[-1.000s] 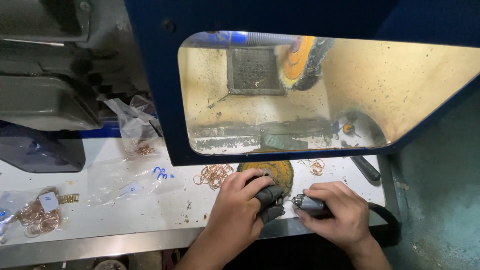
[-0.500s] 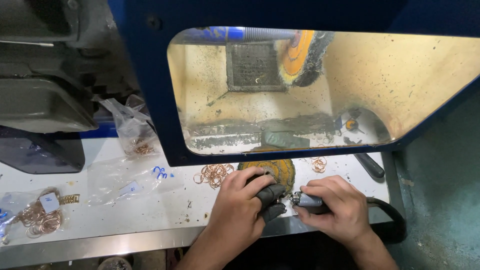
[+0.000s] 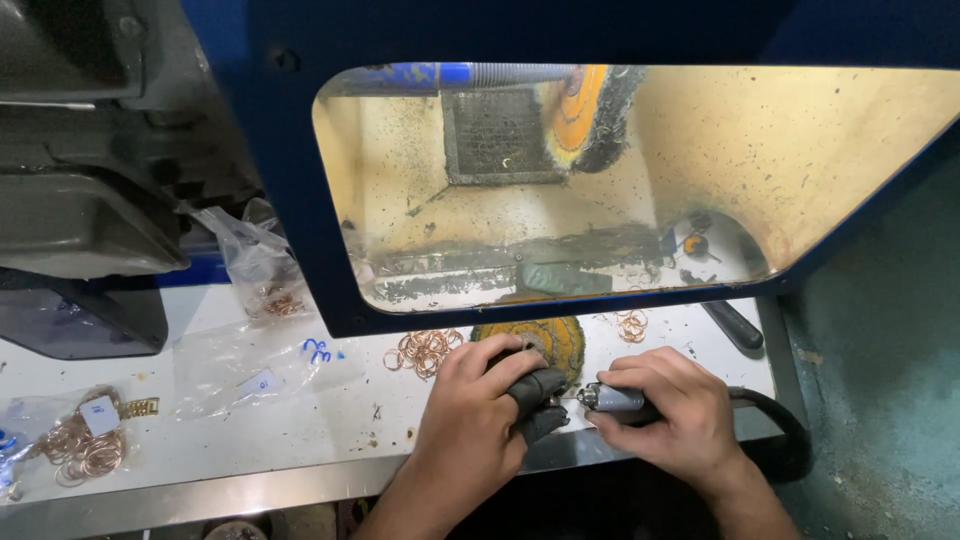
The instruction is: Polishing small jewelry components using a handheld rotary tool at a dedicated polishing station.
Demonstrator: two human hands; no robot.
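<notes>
Two hands: left hand, right hand gripping one rotary tool.

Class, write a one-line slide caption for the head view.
Left hand steadies a small piece while right hand holds rotary handpiece beside copper rings.

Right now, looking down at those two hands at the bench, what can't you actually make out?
- The small piece pinched in the left hand: hidden by its dark-covered fingers.
- The tip of the rotary handpiece in the right hand: too small.
- The yellow buffing wheel: half covered by the left hand.
- The hose: runs off into shadow.
</notes>
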